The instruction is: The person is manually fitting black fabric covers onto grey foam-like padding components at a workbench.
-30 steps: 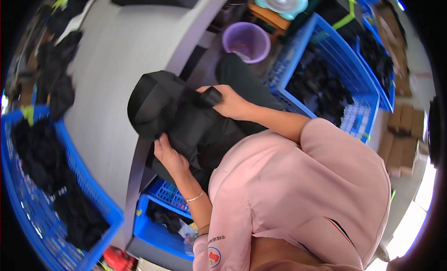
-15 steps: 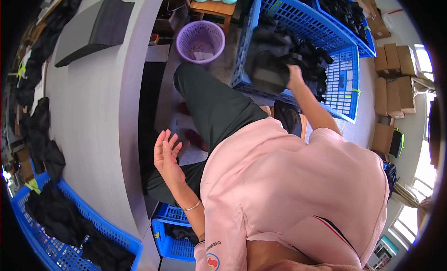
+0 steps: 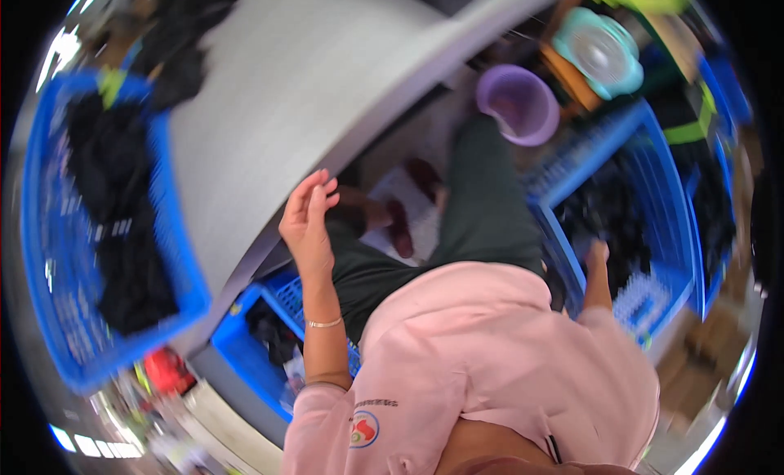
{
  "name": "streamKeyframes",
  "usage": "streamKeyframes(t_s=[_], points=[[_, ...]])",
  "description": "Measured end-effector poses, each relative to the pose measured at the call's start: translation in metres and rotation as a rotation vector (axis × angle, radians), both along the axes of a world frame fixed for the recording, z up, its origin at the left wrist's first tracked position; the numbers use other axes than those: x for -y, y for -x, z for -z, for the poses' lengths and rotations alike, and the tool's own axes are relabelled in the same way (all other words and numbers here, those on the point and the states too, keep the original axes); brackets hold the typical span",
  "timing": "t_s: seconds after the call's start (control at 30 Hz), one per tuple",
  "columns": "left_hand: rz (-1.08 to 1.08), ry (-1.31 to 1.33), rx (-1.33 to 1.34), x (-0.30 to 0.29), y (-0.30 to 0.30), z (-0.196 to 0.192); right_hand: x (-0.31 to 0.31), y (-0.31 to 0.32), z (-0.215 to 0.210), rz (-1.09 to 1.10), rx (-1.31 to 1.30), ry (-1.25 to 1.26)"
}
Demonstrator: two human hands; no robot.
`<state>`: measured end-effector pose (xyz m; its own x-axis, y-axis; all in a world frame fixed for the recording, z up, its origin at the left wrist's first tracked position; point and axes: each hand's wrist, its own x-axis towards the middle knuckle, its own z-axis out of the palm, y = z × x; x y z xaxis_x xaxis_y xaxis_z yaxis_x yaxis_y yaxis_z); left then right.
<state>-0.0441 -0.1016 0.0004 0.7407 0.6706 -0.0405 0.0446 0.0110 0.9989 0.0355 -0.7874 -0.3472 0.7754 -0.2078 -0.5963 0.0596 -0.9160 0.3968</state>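
Observation:
My left hand is raised near the edge of the grey table, its fingers apart and nothing in them. A thin bracelet circles that wrist. At my right, my right hand reaches over the near side of a large blue plastic crate. Black cloth pieces lie heaped inside the crate, just beyond that hand. Motion blurs my right hand's fingers, and whether they grip anything is not visible.
A purple basket stands ahead of my knees, beside a turquoise fan on a wooden stool. Another blue crate with black cloth sits at left. A lower blue crate is by my left elbow. Cardboard boxes are at right.
My view has swung left, bringing the left crate further into sight. The dark flat piece that was at my right hand can no longer be made out. My left hand stays raised and open.

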Motion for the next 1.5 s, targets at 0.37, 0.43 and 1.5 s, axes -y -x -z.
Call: streamKeyframes(t_s=[0.37,0.43,1.5], points=[[-0.511,-1.311,-0.395,-0.285,0.040,0.014,-0.190,-0.124,-0.134,0.254,0.972,-1.009],[-0.569,-1.330,-0.496,-0.339,0.042,0.011,-0.243,-0.123,-0.164,0.218,0.909,-1.122],[-0.248,0.164,0.188,0.016,0.032,0.003,-0.613,-0.040,-0.359,-0.477,0.331,-1.922]])
